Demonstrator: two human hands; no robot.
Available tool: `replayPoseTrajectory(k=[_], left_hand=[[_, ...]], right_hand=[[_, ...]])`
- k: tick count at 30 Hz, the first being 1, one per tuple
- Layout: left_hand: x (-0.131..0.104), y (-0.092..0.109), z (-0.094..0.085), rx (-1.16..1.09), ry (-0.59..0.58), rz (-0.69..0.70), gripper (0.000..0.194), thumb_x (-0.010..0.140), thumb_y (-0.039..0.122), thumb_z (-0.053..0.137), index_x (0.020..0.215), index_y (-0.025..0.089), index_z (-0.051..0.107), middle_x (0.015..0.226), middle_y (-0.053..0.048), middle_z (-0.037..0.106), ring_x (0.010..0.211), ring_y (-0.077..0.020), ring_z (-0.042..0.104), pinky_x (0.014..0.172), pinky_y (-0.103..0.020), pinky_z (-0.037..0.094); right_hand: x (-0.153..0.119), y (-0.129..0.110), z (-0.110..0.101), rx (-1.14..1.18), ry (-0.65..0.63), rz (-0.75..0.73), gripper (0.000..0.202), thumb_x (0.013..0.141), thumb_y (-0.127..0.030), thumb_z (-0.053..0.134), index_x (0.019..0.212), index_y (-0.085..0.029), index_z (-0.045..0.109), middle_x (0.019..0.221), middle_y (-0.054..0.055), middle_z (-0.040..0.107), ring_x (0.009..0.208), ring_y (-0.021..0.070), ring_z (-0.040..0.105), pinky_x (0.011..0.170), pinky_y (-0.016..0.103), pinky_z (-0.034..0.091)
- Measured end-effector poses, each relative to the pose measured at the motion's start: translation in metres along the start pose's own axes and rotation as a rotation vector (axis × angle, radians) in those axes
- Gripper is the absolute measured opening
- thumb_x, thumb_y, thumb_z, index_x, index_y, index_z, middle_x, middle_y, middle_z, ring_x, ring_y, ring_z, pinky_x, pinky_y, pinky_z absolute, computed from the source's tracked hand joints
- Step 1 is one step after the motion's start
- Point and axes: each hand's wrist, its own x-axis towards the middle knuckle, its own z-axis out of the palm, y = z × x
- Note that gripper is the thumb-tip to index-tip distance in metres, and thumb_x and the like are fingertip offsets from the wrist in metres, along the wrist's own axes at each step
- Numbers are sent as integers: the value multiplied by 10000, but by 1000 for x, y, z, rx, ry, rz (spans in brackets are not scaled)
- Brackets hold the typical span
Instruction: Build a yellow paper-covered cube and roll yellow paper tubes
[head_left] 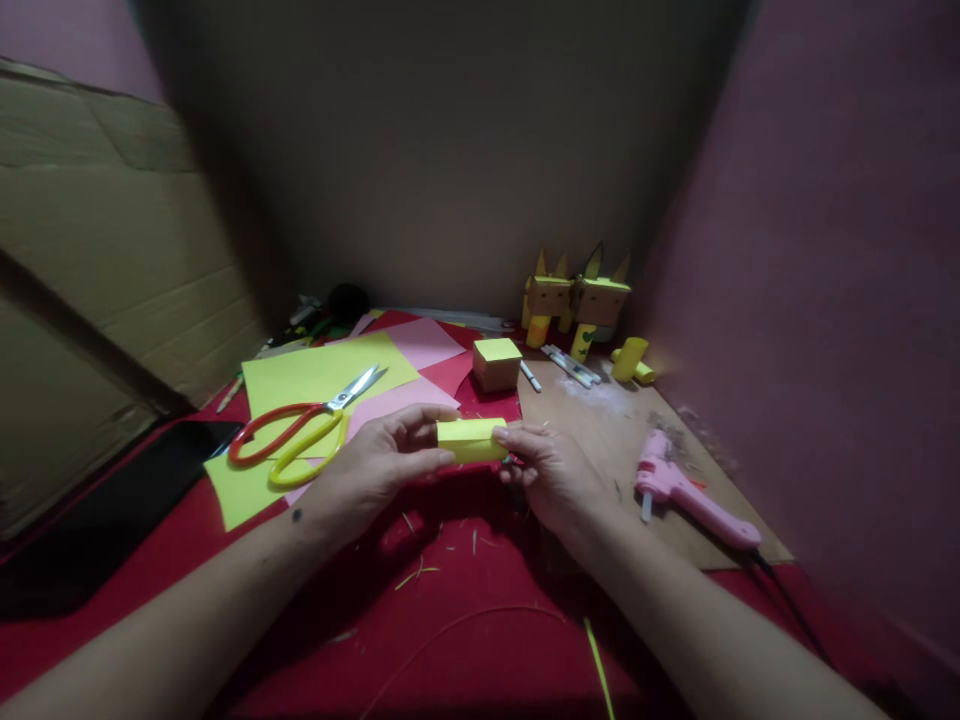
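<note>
Between my two hands, above the red cloth, is a small folded piece of yellow paper (471,440), held level. My left hand (401,445) grips its left end between thumb and fingers. My right hand (544,465) pinches its right end, with the lower fingers curled under and partly hidden. Just beyond stands a cardboard cube (496,368) with a yellow top. Left of my left hand, scissors (307,430) with one red and one yellow handle lie on yellow paper sheets (277,375), blades slightly apart.
A pink glue gun (697,500) lies on a cardboard sheet (585,450) at right, its cord running forward. Two cardboard animal figures (600,300), markers (570,366) and yellow paper tubes (630,360) stand or lie behind. A dark flat object (97,530) lies left; paper strips (600,665) litter the red cloth (480,660).
</note>
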Motion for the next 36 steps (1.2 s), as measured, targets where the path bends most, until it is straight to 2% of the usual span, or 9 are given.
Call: replayPoseTrajectory(k=[3, 6, 15, 25, 27, 29, 31, 33, 36], left_hand=[[0, -1, 2, 24, 21, -10, 389, 692, 231, 805, 1056, 198, 670, 803, 4, 728, 546, -91, 568, 499, -206, 479], [0, -1, 3, -3, 28, -14, 357, 685, 256, 806, 1014, 200, 680, 757, 20, 708, 486, -80, 535, 458, -211, 475], [6, -10, 1, -73, 21, 17, 348, 711, 253, 833, 1031, 193, 709, 1013, -51, 790, 894, -168, 727, 820, -246, 568], [6, -5, 2, -188, 64, -20, 320, 660, 200, 864, 953, 168, 739, 930, -46, 802, 825, -146, 744, 782, -190, 580], [7, -6, 2, -213, 83, -28, 342, 641, 194, 874, 953, 154, 741, 940, -62, 799, 829, -162, 746, 774, -204, 591], [8, -7, 1, -233, 102, -32, 333, 635, 187, 874, 938, 139, 743, 939, -77, 795, 823, -176, 748, 751, -214, 601], [8, -8, 1, -251, 110, -39, 308, 633, 172, 872, 909, 126, 746, 900, -84, 793, 797, -179, 749, 715, -210, 604], [9, -9, 0, -271, 99, -44, 290, 628, 151, 870, 891, 118, 752, 866, -86, 792, 783, -178, 751, 702, -201, 604], [11, -11, -1, -292, 77, -52, 298, 614, 131, 874, 887, 116, 757, 871, -97, 795, 802, -195, 759, 705, -202, 609]], right_hand=[[0, 0, 0, 27, -25, -11, 238, 503, -248, 865, 649, -136, 714, 757, 59, 677, 717, 163, 611, 598, 274, 520], [1, 1, 0, 24, -49, -22, 202, 530, -240, 857, 647, -147, 722, 765, 67, 678, 742, 177, 622, 678, 316, 557], [3, 1, 1, 41, -61, -27, 217, 522, -265, 880, 631, -145, 736, 740, 66, 687, 715, 173, 635, 684, 320, 566], [-3, -8, 2, -70, -137, -81, 324, 693, -471, 775, 744, -155, 732, 787, 86, 714, 706, 184, 647, 679, 334, 542], [-12, -19, -6, -261, -80, -163, 338, 758, -498, 712, 768, -160, 730, 830, 91, 723, 739, 195, 664, 741, 362, 539], [-27, -34, -24, -610, 13, -363, 313, 822, -478, 653, 826, -177, 739, 921, 103, 732, 845, 228, 677, 817, 398, 529], [-47, -46, -53, -1026, 185, -634, 295, 843, -426, 602, 921, -179, 743, 1116, 144, 703, 991, 286, 656, 867, 450, 518], [-65, -54, -88, -1450, 412, -790, 385, 851, -383, 539, 1093, -138, 712, 1235, 207, 648, 1121, 364, 594, 925, 530, 481], [-80, -54, -135, -1942, 602, -653, 483, 847, -308, 473, 1234, -69, 636, 1126, 263, 662, 1047, 417, 595, 842, 568, 491]])
